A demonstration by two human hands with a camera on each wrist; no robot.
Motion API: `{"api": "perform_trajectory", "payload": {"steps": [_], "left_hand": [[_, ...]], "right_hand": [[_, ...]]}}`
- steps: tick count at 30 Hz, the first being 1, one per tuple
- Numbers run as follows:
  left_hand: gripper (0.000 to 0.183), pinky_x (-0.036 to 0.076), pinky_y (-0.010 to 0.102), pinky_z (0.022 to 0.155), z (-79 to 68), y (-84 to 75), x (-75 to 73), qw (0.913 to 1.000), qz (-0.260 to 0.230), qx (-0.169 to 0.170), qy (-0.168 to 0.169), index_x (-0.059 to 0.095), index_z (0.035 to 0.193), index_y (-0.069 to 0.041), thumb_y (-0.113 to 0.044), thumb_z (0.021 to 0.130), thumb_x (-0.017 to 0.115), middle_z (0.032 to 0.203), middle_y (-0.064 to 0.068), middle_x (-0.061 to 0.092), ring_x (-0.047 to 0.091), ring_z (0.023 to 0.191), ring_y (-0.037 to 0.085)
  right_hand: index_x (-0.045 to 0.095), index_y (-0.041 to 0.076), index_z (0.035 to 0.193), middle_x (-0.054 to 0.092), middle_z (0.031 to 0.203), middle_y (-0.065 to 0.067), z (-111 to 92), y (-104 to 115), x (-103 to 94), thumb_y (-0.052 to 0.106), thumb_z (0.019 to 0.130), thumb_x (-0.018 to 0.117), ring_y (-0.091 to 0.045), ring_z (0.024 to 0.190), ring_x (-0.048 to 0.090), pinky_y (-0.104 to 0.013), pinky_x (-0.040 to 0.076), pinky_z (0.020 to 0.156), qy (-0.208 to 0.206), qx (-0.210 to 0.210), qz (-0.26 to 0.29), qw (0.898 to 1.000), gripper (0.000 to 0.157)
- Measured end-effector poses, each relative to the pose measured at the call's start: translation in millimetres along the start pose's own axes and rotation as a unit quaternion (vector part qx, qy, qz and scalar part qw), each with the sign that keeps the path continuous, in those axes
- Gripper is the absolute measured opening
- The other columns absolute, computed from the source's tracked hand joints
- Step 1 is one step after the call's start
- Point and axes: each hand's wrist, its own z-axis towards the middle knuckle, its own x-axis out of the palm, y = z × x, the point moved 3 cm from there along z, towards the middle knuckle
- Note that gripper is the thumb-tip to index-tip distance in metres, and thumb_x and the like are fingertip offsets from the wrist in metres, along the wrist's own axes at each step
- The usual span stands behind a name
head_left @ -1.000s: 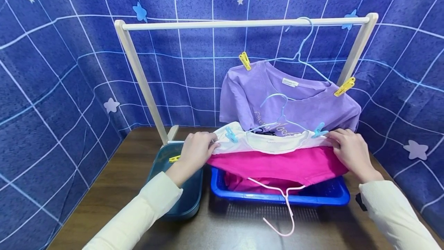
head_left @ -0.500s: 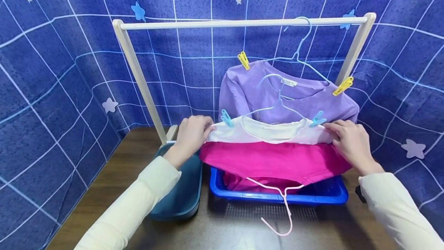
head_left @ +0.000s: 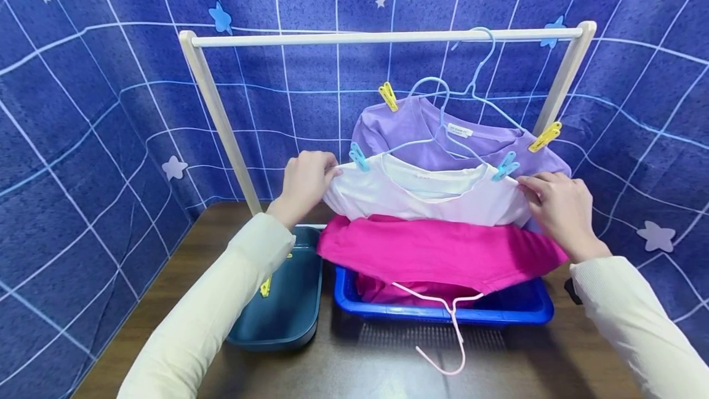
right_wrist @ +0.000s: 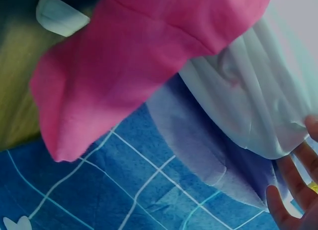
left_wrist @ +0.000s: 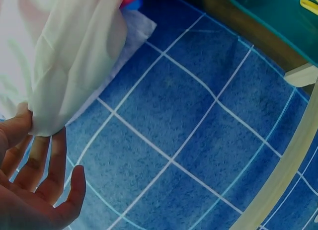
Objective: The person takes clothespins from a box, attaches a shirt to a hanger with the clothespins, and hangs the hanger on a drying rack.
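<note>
A white T-shirt [head_left: 443, 199] on a blue hanger [head_left: 441, 116] is stretched between both hands, a light-blue clothespin [head_left: 359, 157] on one shoulder and another clothespin [head_left: 506, 166] on the other. My left hand [head_left: 306, 183] pinches the left shoulder between thumb and fingers; the left wrist view shows the white cloth [left_wrist: 74, 66] in that pinch. My right hand [head_left: 559, 211] pinches the opposite shoulder. Below the shirt, a bright pink garment [head_left: 437, 251] with a pink hanger [head_left: 455, 325] lies over the blue basket [head_left: 443, 314]. The white hem is hidden behind it.
Behind hangs a purple T-shirt [head_left: 382, 125] with yellow clothespins, its hanger hooked on the rack's bar [head_left: 332, 37]. A rack post [head_left: 221, 122] stands at the left. On the table [head_left: 354, 362], a dark teal tub [head_left: 301, 325] holds yellow clothespins.
Both hands have lifted the white T-shirt, its hanger and blue clothespins upward out from behind the pink garment. More white cloth shows, and the hanger's hook now overlaps the purple T-shirt's neckline area.
</note>
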Motion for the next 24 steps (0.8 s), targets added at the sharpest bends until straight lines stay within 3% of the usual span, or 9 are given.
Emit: {"api": "perform_trajectory", "payload": {"steps": [24], "left_hand": [[0.019,0.047,0.044,0.071,60.1,2.8,-26.5,0.9980,0.006,-0.055,-0.029,0.072,0.091,-0.014,-0.030,0.083,0.064,0.092,0.007,0.071,0.065,0.083,0.031]], "right_hand": [[0.071,0.008,0.093,0.067,0.087,-0.017,40,8,-15.9,0.009,0.079,0.056,-0.039,0.076,0.057,-0.050,0.032,0.062,-0.024,0.049,-0.016,0.998,0.021]]}}
